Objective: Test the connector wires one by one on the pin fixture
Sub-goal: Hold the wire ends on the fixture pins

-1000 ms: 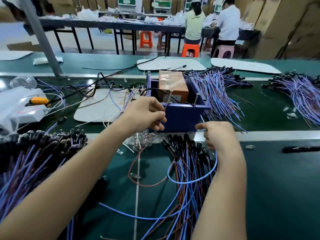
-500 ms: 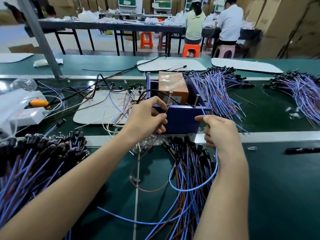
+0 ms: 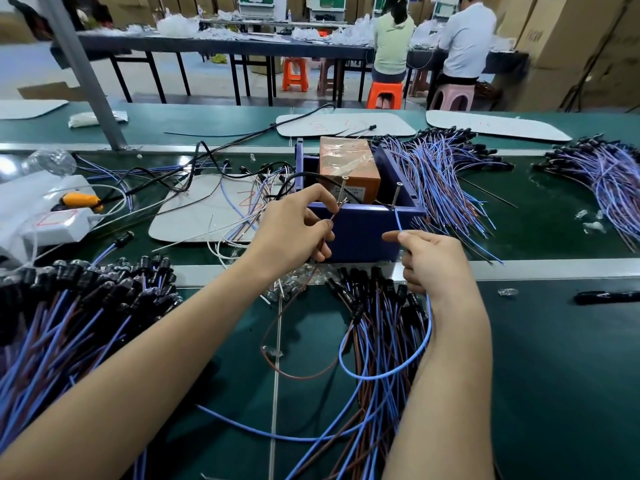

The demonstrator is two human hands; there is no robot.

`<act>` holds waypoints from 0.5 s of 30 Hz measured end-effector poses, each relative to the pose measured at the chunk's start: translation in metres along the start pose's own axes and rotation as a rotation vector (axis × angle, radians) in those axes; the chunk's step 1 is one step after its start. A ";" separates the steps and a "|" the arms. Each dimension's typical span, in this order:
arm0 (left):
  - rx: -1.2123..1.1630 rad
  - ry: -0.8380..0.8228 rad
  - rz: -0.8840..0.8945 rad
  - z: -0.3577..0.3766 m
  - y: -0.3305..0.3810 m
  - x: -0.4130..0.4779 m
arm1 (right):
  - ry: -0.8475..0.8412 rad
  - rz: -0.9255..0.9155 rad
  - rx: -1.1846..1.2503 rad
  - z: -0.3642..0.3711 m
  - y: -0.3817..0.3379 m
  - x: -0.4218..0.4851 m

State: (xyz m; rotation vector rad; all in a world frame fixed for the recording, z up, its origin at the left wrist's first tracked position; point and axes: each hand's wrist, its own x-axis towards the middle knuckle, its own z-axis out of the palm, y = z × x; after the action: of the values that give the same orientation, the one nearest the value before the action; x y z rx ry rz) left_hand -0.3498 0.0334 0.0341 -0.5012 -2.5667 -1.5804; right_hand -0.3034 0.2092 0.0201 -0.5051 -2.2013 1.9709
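A person's left hand [image 3: 291, 233] pinches the bare tip of a brown lead [image 3: 264, 344] against the left screw pin [image 3: 344, 188] of a blue pin fixture [image 3: 360, 233]. The right hand [image 3: 436, 261] pinches a blue lead [image 3: 427, 327], its tip raised to the foot of the right pin [image 3: 397, 194]. Whether either tip makes contact cannot be told. Both leads droop in slack loops onto the green table [image 3: 554, 375], between the person's forearms.

The leads look thin, light and limp, so they probably need holding close to the stripped end, as both hands do here; gripped farther back, the tip would likely flop away from the pin. The far ends run into a bundle of untested wires [image 3: 374, 306] with black connectors just in front of the fixture, where they could snag.

An orange box [image 3: 349, 168] sits inside the fixture. More wire heaps lie to the left [image 3: 69, 306] and behind to the right [image 3: 446, 178]. A white board [image 3: 194, 220], a power strip [image 3: 55, 220] and a black marker [image 3: 606, 296] lie nearby. Two seated workers [image 3: 467, 36] face away at a far bench.
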 end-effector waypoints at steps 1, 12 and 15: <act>0.002 0.000 0.001 0.000 0.000 0.000 | -0.001 0.001 0.000 0.000 0.000 0.000; 0.042 0.001 -0.012 -0.002 0.001 0.001 | -0.005 0.006 0.009 -0.001 -0.001 -0.002; 0.051 -0.002 -0.015 -0.002 0.002 0.001 | -0.007 0.008 0.011 -0.001 -0.001 -0.002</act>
State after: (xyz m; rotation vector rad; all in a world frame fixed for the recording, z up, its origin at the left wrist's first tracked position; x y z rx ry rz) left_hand -0.3500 0.0325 0.0364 -0.4799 -2.6105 -1.5157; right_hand -0.3016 0.2092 0.0219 -0.5075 -2.1942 1.9909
